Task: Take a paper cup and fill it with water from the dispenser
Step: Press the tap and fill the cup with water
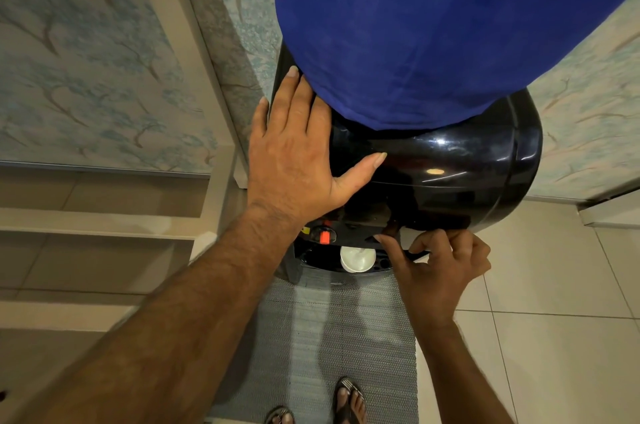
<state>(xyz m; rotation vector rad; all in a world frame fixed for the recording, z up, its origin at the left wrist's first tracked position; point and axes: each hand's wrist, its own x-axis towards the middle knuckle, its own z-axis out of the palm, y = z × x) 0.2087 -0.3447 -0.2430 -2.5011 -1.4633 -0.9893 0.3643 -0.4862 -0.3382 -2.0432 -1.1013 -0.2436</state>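
A black water dispenser (450,174) stands in front of me, topped by a bottle under a blue cover (433,25). A white paper cup (357,259) stands upright on the drip tray (311,255) below the taps, with a thin stream of water falling into it. My left hand (294,149) lies flat on the dispenser's top left, fingers spread. My right hand (440,264) is at the front right, its fingers pinched on a black tap lever (415,253) beside the cup. A red tap (324,235) sits to the left.
A grey mat (311,337) lies on the tiled floor (554,319) in front of the dispenser, with my sandalled feet (349,403) at its near end. Cream shelving (104,215) stands to the left. Patterned wallpaper (86,59) covers the walls behind.
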